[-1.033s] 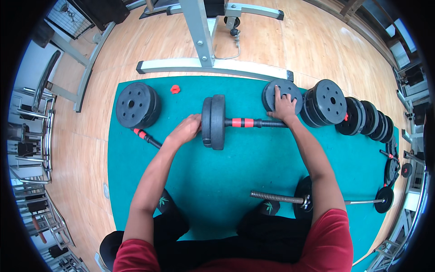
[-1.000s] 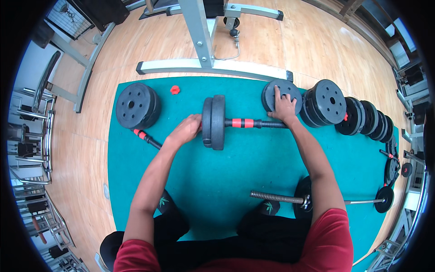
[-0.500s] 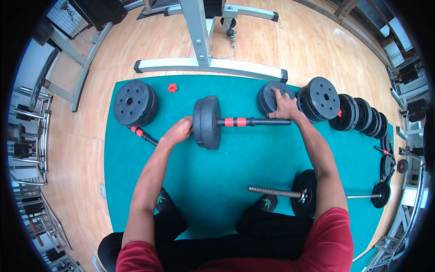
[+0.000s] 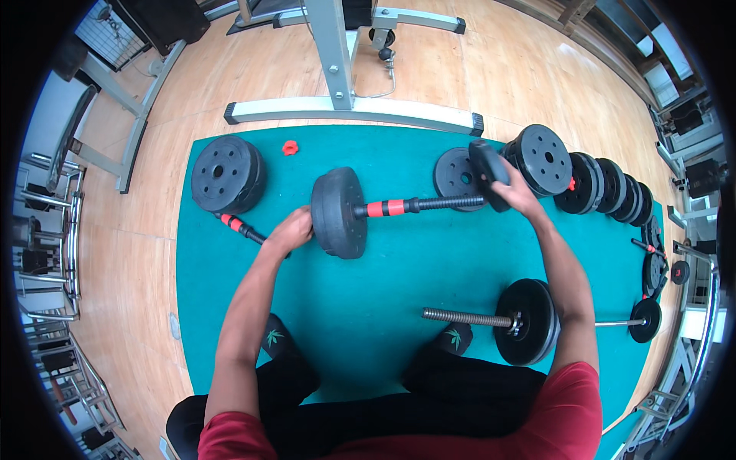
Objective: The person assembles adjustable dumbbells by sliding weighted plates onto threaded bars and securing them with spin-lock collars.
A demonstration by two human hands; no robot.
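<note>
My left hand [image 4: 293,230] is closed at the left end of a dumbbell [image 4: 392,208], with its fingers partly hidden behind the thick black plates [image 4: 337,213] there. The dumbbell's red-and-black bar points right, and its threaded end carries no plate. In my right hand [image 4: 517,188] is a black weight plate [image 4: 488,173], gripped by its rim and turned on edge beside the bar's tip. Behind the bar another black plate [image 4: 452,172] lies flat on the green mat. I cannot tell whether the held plate touches the bar.
Plate stacks stand at the left [image 4: 218,175] and right [image 4: 546,159] of the mat [image 4: 368,291]. A red star nut [image 4: 290,148] lies at the back, a second bar [image 4: 244,228] by the left stack. A loaded barbell [image 4: 468,316] rests near my right knee. Beyond the mat is a machine's grey foot [image 4: 353,113].
My right hand has lifted a plate off the one beneath and turned it on edge, moving slightly right. The dumbbell has shifted a little left, its right end tilting up.
</note>
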